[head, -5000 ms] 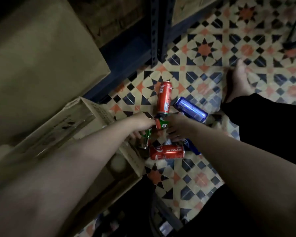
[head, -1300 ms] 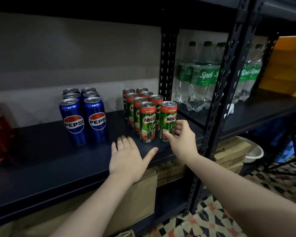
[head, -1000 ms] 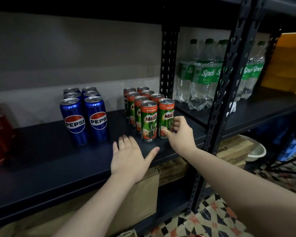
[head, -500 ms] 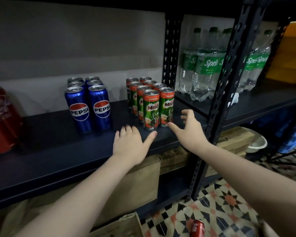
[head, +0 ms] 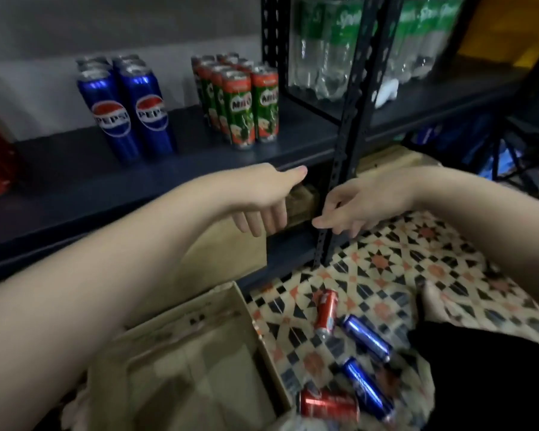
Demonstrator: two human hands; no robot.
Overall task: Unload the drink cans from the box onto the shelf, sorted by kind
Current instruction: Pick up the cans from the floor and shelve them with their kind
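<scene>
On the tiled floor (head: 402,275) beside the cardboard box (head: 199,353) lie two Pepsi cans (head: 366,337) and two red cans (head: 325,309); both the left hand (head: 262,200) and right hand (head: 361,203) hang relaxed, holding nothing. The cans look rigid, smooth and roll-prone: grasp round the middle.

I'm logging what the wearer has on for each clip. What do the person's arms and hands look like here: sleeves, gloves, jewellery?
Both forearms are bare as far as the frame shows, with no sleeve in view. The left hand and right hand wear no gloves, and no rings, watch or bracelets can be seen, though the picture is slightly blurred. Dark clothing covers the leg at lower right.
</scene>
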